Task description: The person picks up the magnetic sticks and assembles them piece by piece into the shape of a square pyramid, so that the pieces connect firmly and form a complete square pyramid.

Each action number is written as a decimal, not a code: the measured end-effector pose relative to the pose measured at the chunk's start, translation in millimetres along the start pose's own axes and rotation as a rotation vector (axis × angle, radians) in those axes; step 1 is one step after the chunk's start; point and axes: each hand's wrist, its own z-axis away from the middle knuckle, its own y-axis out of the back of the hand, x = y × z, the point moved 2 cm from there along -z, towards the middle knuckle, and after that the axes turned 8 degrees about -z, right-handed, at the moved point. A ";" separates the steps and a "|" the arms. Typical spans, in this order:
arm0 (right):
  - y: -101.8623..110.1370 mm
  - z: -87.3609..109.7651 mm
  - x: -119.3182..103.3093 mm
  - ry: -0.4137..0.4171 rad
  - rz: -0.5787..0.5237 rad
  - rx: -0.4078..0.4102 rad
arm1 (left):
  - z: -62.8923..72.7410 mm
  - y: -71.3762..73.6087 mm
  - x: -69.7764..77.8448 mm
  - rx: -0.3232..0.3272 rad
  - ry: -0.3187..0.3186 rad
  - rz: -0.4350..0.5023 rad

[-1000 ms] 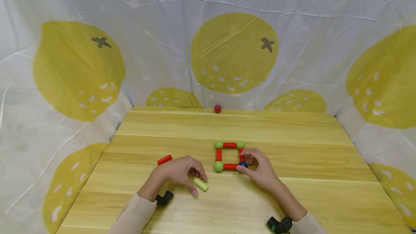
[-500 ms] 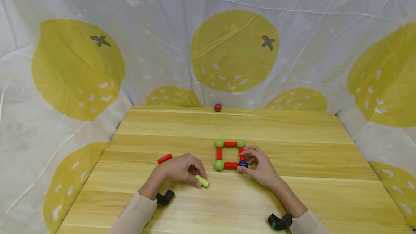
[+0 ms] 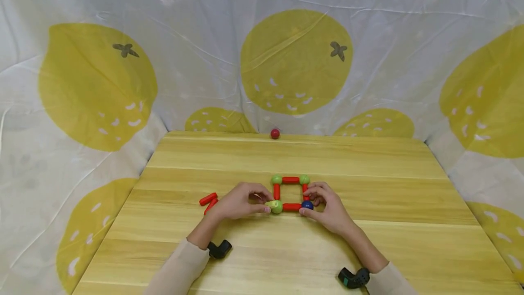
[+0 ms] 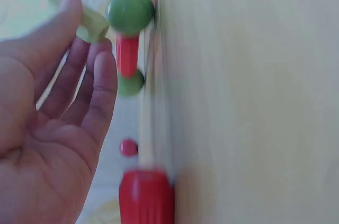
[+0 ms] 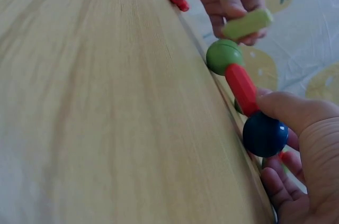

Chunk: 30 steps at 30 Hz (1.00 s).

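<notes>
A square of red magnetic rods [image 3: 291, 207] lies on the table, with green balls [image 3: 277, 208] at three corners and a blue ball [image 3: 307, 205] at the near right one. My left hand [image 3: 244, 201] pinches a pale yellow-green rod [image 5: 248, 24] between thumb and fingers. In the right wrist view the rod is raised just over the near left green ball [image 5: 224, 57]; whether they touch I cannot tell. My right hand [image 3: 330, 211] holds the blue-ball corner, thumb at the near side and fingers curled by the right-hand rod, partly hiding it.
Two loose red rods [image 3: 208, 199] lie left of the left hand, one partly behind the wrist. A red ball [image 3: 275, 134] sits at the table's [image 3: 348, 158] far edge, before a lemon-print cloth [image 3: 196, 58]. Black wrist devices [image 3: 220, 249] sit at both wrists.
My left hand took hold of the yellow-green rod, lifted it and carried it forward and right to the near left green ball. A second loose red rod came into view. The right hand stayed put.
</notes>
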 end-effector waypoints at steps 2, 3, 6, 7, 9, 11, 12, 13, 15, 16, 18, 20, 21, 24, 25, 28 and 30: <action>0.0 -1.0 -1.2 0.002 0.002 -0.001 | -3.5 -3.8 2.0 0.034 0.014 0.027; -0.3 -1.2 -5.4 -0.001 0.002 -0.003 | -5.1 -5.4 2.9 0.047 0.019 0.042; -1.7 -1.8 -10.6 -0.006 0.004 -0.002 | -8.2 -9.3 4.3 0.064 0.026 0.069; -1.9 -1.5 -11.8 -0.007 0.003 0.000 | -8.8 -10.1 4.5 0.066 0.025 0.075; -1.7 -0.9 -12.2 -0.017 -0.002 0.004 | -9.9 -11.5 4.9 0.066 0.027 0.080; -0.7 -0.4 -4.3 -0.016 -0.011 0.012 | -10.4 -12.8 5.2 0.062 0.032 0.084; -0.2 0.1 -3.9 -0.011 -0.020 0.015 | -10.4 -13.1 5.8 0.063 0.034 0.081; 0.3 0.3 -2.9 -0.011 -0.025 0.016 | -10.5 -13.5 6.3 0.063 0.036 0.080; 0.8 0.4 -1.0 -0.013 -0.033 0.021 | -10.7 -14.4 7.4 0.065 0.033 0.078; 0.9 0.5 -0.5 -0.015 -0.033 0.023 | -10.7 -14.9 8.1 0.066 0.029 0.076; 1.3 0.5 0.0 -0.027 -0.030 0.033 | -10.9 -16.2 8.9 0.072 0.026 0.063; 1.1 0.4 -0.4 -0.043 -0.030 0.048 | -10.8 -17.5 10.4 0.079 0.027 0.053; 1.0 0.2 -1.0 -0.053 -0.025 0.060 | -11.0 -18.3 11.0 0.084 0.027 0.051; 1.2 0.3 -4.0 -0.093 -0.003 0.118 | -11.9 -21.4 14.3 0.100 0.037 0.058; 1.5 0.4 -5.2 -0.111 0.009 0.143 | -12.3 -22.5 15.9 0.106 0.040 0.061; 2.6 0.5 -8.8 -0.169 0.029 0.212 | -13.8 -26.9 19.8 0.122 0.051 0.068; 3.4 0.0 -10.0 -0.203 0.028 0.241 | -14.8 -29.9 22.1 0.131 0.059 0.069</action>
